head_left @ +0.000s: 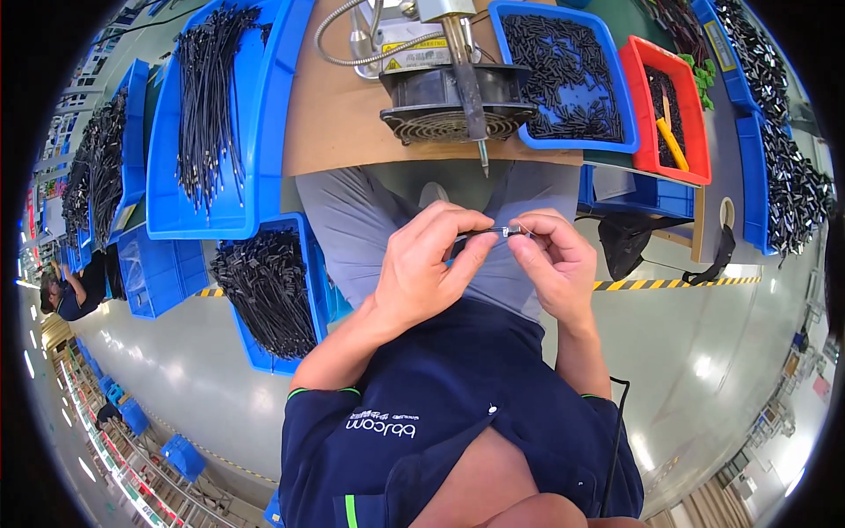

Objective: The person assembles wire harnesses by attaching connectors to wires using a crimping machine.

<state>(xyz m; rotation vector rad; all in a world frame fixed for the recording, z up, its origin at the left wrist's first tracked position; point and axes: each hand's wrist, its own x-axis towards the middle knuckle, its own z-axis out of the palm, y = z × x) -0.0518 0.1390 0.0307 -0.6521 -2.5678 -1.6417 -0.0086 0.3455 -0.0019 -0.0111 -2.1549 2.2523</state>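
Over my lap, my left hand (427,264) pinches a thin black cable (480,232) between thumb and fingertips, close to its end. A small metallic connector (506,231) shows at that end, between the two hands. My right hand (559,264) is closed at the fingertips on the connector end, against a small dark piece too small to make out. Just beyond the hands, a soldering iron (469,79) points down over the table edge. Behind its tip sits a black fan (453,104).
Black cables (211,97) lie in a blue tray (161,189) at left; more fill a lower blue bin (255,354). At right are a blue tray (581,136) of short black pieces and a red bin (695,172) holding a yellow-handled tool (672,143). The brown tabletop (339,132) ends before my knees.
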